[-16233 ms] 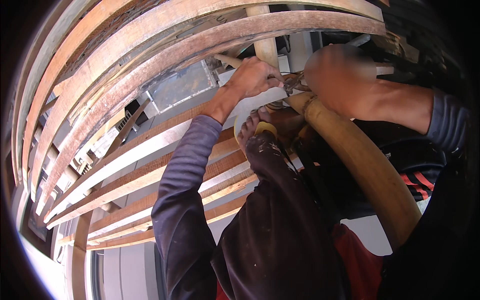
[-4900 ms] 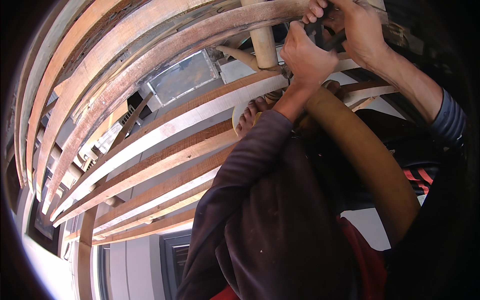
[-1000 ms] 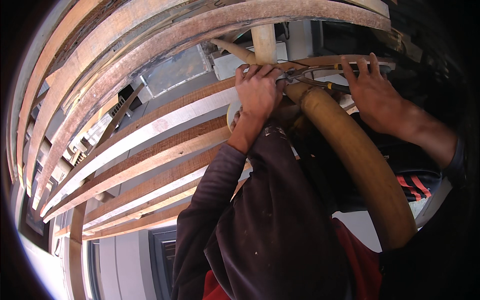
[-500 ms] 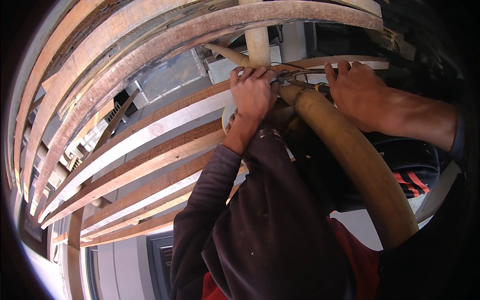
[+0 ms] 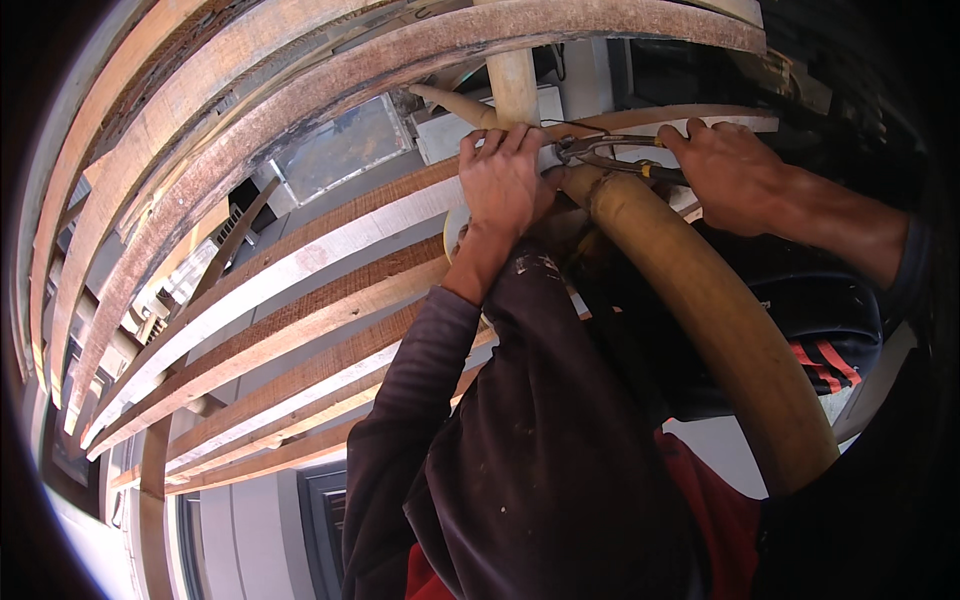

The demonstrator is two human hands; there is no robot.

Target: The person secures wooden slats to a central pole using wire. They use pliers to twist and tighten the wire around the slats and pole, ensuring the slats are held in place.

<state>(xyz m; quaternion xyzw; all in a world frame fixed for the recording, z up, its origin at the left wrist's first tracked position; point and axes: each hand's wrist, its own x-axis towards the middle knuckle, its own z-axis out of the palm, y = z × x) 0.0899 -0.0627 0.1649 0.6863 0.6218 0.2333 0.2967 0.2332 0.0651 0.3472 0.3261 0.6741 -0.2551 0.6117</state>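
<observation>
My left hand (image 5: 500, 185) is closed over a sawn wooden batten (image 5: 390, 205), its fingers curled beside an upright bamboo post (image 5: 514, 90). My right hand (image 5: 728, 168) holds a pair of pincers (image 5: 612, 152) by the handle ends, where bits of yellow show. The two handles stand a little apart. The jaws are at the joint, just right of my left fingers, next to a thin dark wire (image 5: 578, 127) that loops above them. Below the pincers, a thick bamboo pole (image 5: 705, 290) slopes down to the right. What the jaws bite on is too small to tell.
Several more battens (image 5: 270, 327) run in rows to the left, with gaps between them. A curved-looking beam (image 5: 400, 55) crosses above my hands. Far below lies a grey sheet (image 5: 345, 150). A dark bag-like thing with red stripes (image 5: 825, 340) sits right of the pole.
My right hand has shifted slightly right and up, and more of the pincers' handles shows. My left hand stays at the batten, almost unmoved.
</observation>
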